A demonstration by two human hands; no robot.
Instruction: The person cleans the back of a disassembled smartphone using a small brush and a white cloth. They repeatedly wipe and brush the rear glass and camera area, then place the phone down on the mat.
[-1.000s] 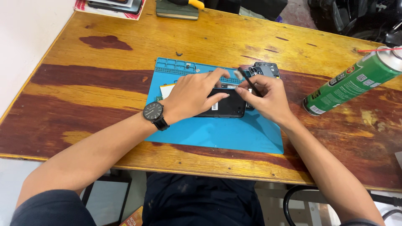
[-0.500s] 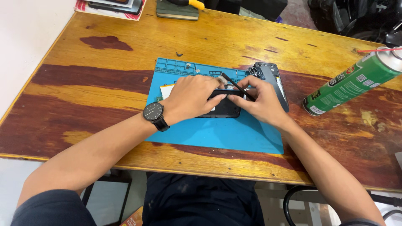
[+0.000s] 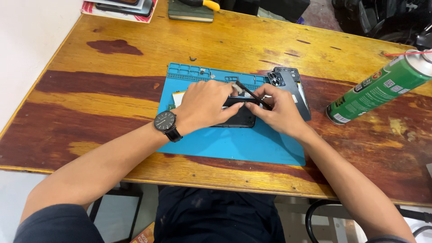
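On the blue mat (image 3: 234, 146), both hands (image 3: 204, 105) (image 3: 279, 112) hold a phone (image 3: 240, 118).

The table (image 3: 112, 112) is wood, varnished and glossy, with worn dark patches. The blue work mat (image 3: 234, 144) looks like soft matt rubber. Under my left hand (image 3: 204, 105) the black phone (image 3: 240, 118) is smooth and shiny. The thin tool (image 3: 252, 94) in my right hand (image 3: 281, 112) looks like dark matt metal. The spray can (image 3: 378, 87) is glossy green metal.
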